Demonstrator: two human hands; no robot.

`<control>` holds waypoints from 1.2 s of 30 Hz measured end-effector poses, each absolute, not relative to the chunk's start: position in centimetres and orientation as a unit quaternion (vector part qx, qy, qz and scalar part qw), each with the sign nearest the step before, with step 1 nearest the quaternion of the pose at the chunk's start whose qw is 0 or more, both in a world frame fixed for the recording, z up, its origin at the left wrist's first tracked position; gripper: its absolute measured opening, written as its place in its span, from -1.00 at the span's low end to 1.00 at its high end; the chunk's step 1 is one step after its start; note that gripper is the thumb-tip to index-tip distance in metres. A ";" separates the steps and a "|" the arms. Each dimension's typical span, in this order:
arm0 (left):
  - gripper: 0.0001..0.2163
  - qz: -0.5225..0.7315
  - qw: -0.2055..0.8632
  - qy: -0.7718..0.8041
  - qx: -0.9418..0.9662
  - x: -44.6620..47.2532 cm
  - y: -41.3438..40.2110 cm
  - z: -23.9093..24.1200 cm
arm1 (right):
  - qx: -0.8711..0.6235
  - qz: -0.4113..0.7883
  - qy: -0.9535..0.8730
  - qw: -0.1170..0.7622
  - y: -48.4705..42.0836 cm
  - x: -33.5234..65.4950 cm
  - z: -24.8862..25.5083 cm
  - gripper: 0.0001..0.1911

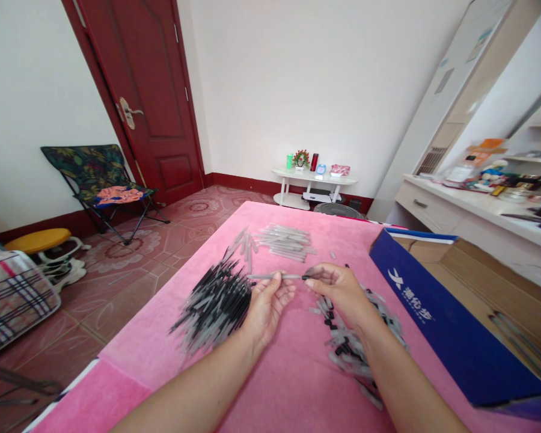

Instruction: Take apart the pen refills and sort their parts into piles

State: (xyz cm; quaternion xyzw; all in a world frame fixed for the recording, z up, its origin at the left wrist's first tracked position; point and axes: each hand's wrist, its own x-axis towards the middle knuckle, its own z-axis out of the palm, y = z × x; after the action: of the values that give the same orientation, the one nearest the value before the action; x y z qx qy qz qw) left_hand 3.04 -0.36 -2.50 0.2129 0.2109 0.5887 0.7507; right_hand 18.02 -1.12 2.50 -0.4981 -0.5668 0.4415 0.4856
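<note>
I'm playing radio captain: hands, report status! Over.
Left hand holding gray pen. Right hand pinching its dark end. Nothing visibly in the way.

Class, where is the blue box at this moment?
In the head view, the blue box sits at the right on the pink cloth, beyond the loose black and grey pieces, with white drawers behind.

White walls (342,78) above a reddish patterned tile floor (130,300)
A dark red skirting (243,182) runs along the base; a panelled red door (144,60) stands at eleven o'clock, a leafy-print folding chair (79,162) at ten, a yellow stool (38,240) nearer nine, a low white side table (282,173) toward one, a pale dresser (455,216) at two.
</note>
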 end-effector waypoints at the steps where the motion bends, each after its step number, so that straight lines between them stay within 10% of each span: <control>1: -0.85 0.588 0.751 0.212 0.213 3.0 -0.4 -2.5 | -0.500 0.440 -0.566 0.486 -1.1 18.0 2.5 -0.77; 36: -0.83 0.589 0.748 0.213 0.219 3.0 -0.3 -2.8 | -0.539 0.420 -0.550 0.481 -0.8 18.5 1.5 -0.85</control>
State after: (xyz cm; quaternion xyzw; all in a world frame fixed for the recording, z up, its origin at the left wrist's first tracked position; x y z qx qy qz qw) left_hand 3.02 -0.28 -2.78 0.2186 0.2132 0.5893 0.7479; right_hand 18.54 -0.79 1.55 -0.5389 -0.5496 0.4202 0.4805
